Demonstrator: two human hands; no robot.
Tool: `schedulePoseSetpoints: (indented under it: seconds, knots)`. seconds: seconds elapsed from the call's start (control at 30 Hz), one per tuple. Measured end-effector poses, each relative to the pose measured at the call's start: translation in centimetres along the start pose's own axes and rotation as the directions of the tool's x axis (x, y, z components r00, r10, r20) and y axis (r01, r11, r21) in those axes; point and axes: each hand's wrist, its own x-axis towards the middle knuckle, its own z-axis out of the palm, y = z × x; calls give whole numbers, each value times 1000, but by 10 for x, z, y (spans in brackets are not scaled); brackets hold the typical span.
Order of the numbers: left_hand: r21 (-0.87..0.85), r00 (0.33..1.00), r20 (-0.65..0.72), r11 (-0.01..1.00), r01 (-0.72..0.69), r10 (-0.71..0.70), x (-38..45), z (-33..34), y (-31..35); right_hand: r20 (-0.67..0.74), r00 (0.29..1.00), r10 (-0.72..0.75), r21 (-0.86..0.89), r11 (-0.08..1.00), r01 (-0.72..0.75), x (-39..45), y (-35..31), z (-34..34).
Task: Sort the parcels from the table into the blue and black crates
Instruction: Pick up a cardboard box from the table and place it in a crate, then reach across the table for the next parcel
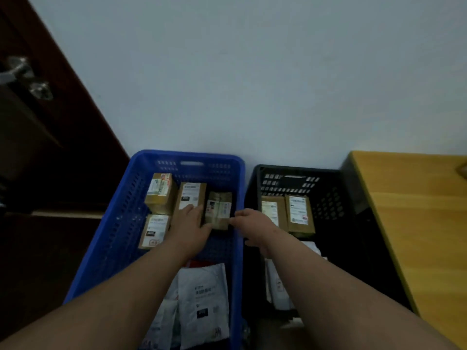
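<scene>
Two bare forearms enter from the bottom corners of the frame and converge toward centre. Below them, at bottom centre, white plastic mailer bags (pixel 202 299) with printed labels lie in the near end of the blue perforated plastic crate (pixel 113 238).

Left hand (pixel 188 228): palm down, fingers spread flat on the middle brown cardboard box (pixel 190 198), thumb reaching toward the small brown taped box (pixel 218 209) just to its right. Not closed around anything; resting contact only.

Right hand (pixel 252 224): crosses the blue crate's right rim, fingertips touching the right edge of the small taped box. Whether it pinches the box or only touches it, cannot tell.

Far end of blue crate also holds a labelled brown carton (pixel 160 193) at upper left and another labelled carton (pixel 154 231) below it.

Black perforated plastic crate (pixel 336 203), right of centre, just beside the blue one: two brown labelled boxes (pixel 288 213) side by side at its far end, white mailers (pixel 278 284) nearer.

Yellow wooden table (pixel 417 223) at right edge. Dark red-brown door (pixel 50 135) with metal handle (pixel 25 77) at upper left. Pale wall behind.
</scene>
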Motion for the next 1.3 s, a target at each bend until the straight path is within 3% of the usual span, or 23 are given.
schedulePoseSetpoints:
  seconds: [0.43,0.57,0.7,0.87,1.0,1.13,1.3]
  knots:
    - [70,953,39,951,-303,300,-96,71,167,-248,967,-59,-7,998,59,-162,98,-143]
    - [62,931,71,930,-362,357,-111,121,238,-337,939,-71,-47,997,59,-197,139,-212]
    - [14,906,117,911,-411,407,-127,189,315,-375,927,-21,19,999,30,-237,196,-300]
    - [-16,883,183,899,-437,433,-150,262,390,-481,872,87,154,988,-14,-265,254,-391]
    - [6,881,226,904,-428,416,-151,295,426,-482,868,122,223,975,-13,-261,275,-428]
    - [23,894,214,913,-406,392,-128,312,459,-464,878,123,227,974,-16,-249,283,-458]
    - [-5,892,193,910,-415,408,-92,331,505,-547,826,133,225,974,-8,-243,290,-507]
